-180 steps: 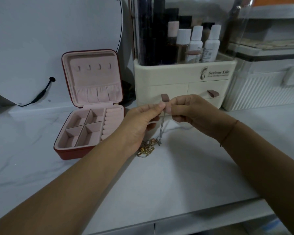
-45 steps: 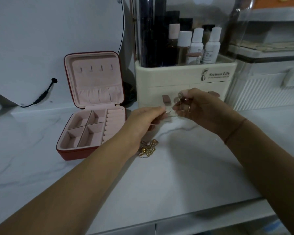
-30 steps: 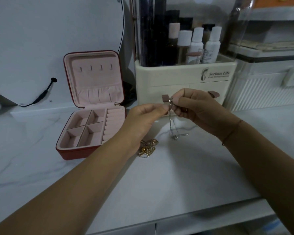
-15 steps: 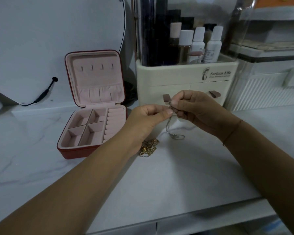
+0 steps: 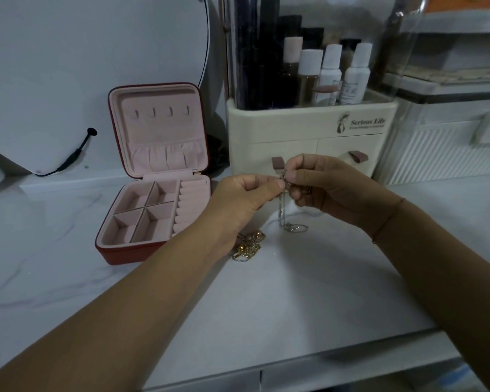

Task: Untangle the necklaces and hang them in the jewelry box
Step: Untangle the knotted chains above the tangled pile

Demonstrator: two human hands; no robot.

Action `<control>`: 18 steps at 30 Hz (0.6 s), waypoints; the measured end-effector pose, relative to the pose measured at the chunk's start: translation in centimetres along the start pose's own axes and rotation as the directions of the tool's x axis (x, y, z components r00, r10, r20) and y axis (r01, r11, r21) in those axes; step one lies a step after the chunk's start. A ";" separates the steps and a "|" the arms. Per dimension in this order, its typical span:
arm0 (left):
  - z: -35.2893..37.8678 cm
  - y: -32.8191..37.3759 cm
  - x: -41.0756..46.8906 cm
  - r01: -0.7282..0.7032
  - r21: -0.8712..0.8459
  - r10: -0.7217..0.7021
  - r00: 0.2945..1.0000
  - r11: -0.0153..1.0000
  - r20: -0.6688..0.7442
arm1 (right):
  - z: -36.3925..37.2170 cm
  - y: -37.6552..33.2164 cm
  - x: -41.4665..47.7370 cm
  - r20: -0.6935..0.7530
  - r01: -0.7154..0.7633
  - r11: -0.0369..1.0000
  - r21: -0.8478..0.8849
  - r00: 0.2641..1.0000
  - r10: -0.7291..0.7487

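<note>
Hands meet above the desk (image 5: 280,306), just in front of the organizer (image 5: 294,131). Your left hand (image 5: 246,199) and your right hand (image 5: 331,190) both pinch the top of the silver necklace (image 5: 281,210) between thumb and fingertips, the two pinches close enough to touch. Your other fingers curl in toward the palms. From that pinch the necklace hangs straight down as a doubled strand, and its lower end, with a small loop, lies on the desk between your wrists. A gold tangle (image 5: 249,246) of chain sits on the desk just beside your left wrist, near the silver end but apart from it. You cannot tell from here how many chains are knotted in it. To your left the box (image 5: 119,254) stands open on the desk, red outside and pink inside, with both necklaces outside it. Its lid is upright, with four hooks (image 5: 161,111) in a row near the top and a gathered pocket below them. Its base has four square compartments and a column of ring rolls along the right side. The organizer holds bottles (image 5: 331,69) and dark tubes, and one of its brown drawer tabs shows just behind your fingertips. A thin cord (image 5: 388,219) circles your right wrist. A round white panel (image 5: 68,66) with a black cable (image 5: 71,157) leans behind the box, and a ribbed white case (image 5: 450,154) stands at the far right.
</note>
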State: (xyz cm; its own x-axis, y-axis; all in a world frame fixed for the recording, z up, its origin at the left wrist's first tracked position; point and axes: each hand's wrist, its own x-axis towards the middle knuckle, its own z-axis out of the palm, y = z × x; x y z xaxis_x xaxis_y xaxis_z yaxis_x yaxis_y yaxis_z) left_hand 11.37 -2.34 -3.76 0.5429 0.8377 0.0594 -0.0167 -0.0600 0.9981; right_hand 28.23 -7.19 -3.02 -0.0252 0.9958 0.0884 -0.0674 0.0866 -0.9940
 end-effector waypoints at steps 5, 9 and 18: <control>0.0 -0.1 0.0 0.023 -0.023 -0.022 0.999 0.999 0.039 | 0.0 0.0 -0.1 0.076 -0.053 0.997 0.063 0.996 0.048; 0.0 -0.3 0.1 0.052 -0.031 -0.049 0.996 0.998 0.079 | 0.0 -0.1 -0.2 0.103 -0.075 0.992 0.097 0.993 0.065; 0.2 -0.5 0.2 0.061 -0.054 -0.057 0.996 0.997 0.064 | -0.2 0.0 -0.2 0.042 -0.054 0.995 0.086 0.998 0.050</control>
State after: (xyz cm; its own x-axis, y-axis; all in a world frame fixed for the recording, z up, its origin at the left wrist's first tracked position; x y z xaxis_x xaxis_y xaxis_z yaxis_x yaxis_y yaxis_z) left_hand 11.68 -2.22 -4.26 0.5957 0.8032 0.0007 -0.0292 0.0208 0.9994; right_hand 28.46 -7.36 -3.00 -0.0704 0.9967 0.0412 -0.1517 0.0301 -0.9880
